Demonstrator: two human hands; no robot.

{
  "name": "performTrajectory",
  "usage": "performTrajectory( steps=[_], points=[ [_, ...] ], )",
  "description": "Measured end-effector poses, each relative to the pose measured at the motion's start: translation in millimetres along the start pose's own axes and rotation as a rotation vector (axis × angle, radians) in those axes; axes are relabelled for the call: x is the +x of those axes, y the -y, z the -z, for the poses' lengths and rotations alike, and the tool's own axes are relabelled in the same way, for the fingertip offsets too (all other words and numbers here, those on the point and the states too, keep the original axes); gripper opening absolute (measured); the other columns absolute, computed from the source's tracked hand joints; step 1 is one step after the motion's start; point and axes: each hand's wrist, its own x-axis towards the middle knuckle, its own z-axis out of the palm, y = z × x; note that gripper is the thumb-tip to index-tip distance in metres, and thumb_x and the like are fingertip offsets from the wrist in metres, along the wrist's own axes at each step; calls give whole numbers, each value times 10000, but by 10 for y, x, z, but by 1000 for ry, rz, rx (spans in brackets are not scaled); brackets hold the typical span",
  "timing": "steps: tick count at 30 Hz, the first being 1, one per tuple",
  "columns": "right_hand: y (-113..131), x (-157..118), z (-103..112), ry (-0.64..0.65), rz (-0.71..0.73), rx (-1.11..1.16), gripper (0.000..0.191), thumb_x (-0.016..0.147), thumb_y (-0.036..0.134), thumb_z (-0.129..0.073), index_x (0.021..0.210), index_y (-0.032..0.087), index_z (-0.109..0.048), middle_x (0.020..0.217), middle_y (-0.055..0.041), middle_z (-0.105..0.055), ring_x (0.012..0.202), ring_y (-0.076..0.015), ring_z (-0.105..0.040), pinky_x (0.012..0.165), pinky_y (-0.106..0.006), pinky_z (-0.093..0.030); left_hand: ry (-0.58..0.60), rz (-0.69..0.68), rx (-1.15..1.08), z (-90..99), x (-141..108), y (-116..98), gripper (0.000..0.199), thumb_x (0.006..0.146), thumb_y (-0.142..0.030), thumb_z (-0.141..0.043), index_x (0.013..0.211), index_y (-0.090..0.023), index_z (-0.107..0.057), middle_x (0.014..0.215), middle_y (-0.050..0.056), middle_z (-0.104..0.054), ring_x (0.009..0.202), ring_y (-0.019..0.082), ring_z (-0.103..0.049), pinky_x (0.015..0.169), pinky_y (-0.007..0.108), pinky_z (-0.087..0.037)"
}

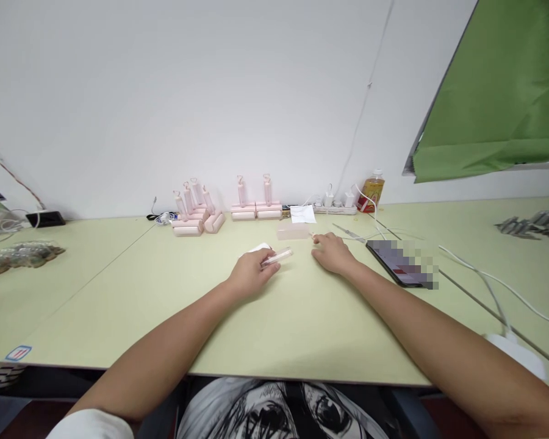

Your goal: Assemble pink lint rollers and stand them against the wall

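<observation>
My left hand (252,272) is closed around a small clear, pinkish bar-shaped piece (279,256), held just above the table. A white edge (260,247) shows behind its fingers; I cannot make out what it belongs to. To the right, my right hand (333,252) rests low over the table with bent fingers. Its fingertips pinch the small loop end of a pale pink translucent tube (293,231), which lies on its side. The fingers partly hide that end.
Pink roller-like items with upright looped handles (188,210) stand along the wall, with two more (256,210) beside them. White paper (303,214), a power strip (333,210), a drink bottle (372,191), scissors (349,233), a phone (400,265) and white cables (498,277) lie right.
</observation>
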Motion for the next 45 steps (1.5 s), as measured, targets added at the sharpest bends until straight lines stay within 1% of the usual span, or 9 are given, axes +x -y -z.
performTrajectory(
  steps=[5,12,17,21,25,29,32,39,45],
  points=[
    [-87,71,-60,6,90,24,578,888,384,-476,1416,165,-388,1538,-163,-270,1383,-350,-276,1083,-470,-290,-13,19,-23,2,12,19,360,865,-475,-494,1095,-228,-618,879,7,-675,759,175,-604,667,274,-435],
    [-186,152,-169,35,141,16,639,910,469,-443,1457,154,-344,1581,-151,-190,1416,-350,-226,1106,-481,-245,-2,10,-34,-6,12,-8,335,857,-456,-507,1073,-230,-629,873,1,-677,759,173,-598,671,270,-429],
    [-162,166,-169,4,131,11,596,896,483,-463,1404,174,-430,1526,-140,-326,1368,-331,-315,1098,-441,-258,1,2,-38,-14,16,-1,329,856,-452,-508,1046,-216,-637,850,-3,-671,746,167,-589,667,267,-418],
    [-116,138,-112,-54,60,19,456,892,403,-461,1259,151,-557,1308,-156,-520,1215,-292,-458,1033,-373,-335,23,-8,-73,-19,8,-2,335,845,-450,-524,1046,-208,-638,835,-4,-666,736,163,-581,673,265,-422],
    [-94,120,-54,-102,-54,12,415,867,294,-464,1238,130,-553,1221,-181,-532,1142,-314,-482,963,-393,-377,42,-29,-107,-18,0,-18,320,846,-438,-530,1042,-209,-637,824,-8,-659,729,156,-571,674,261,-419],
    [-85,102,-34,-55,-116,-6,357,863,248,-462,1154,126,-630,1123,-212,-567,1076,-362,-520,873,-442,-407,45,-38,-120,-9,-3,-20,306,845,-423,-538,1033,-203,-638,815,-7,-653,721,152,-564,668,257,-412],
    [-60,73,-31,-10,-114,12,330,881,226,-442,1108,131,-661,1102,-212,-578,1020,-335,-568,821,-411,-427,43,-37,-135,-7,-4,-10,315,847,-423,-537,1049,-202,-636,808,-5,-644,715,150,-555,665,256,-413],
    [7,6,71,36,-51,169,313,869,363,-520,1061,163,-665,1126,-161,-621,1012,-292,-603,809,-353,-459,76,-97,-191,-24,-11,5,301,850,-417,-540,1022,-194,-645,827,-1,-621,709,139,-530,655,251,-413],
    [-129,-19,219,91,-190,361,414,952,429,-284,1110,171,-568,785,-86,-685,551,-182,-643,470,-272,-452,122,-102,-227,-34,-27,2,297,846,-416,-559,1012,-186,-644,803,1,-605,696,134,-521,641,247,-406]
  ],
)
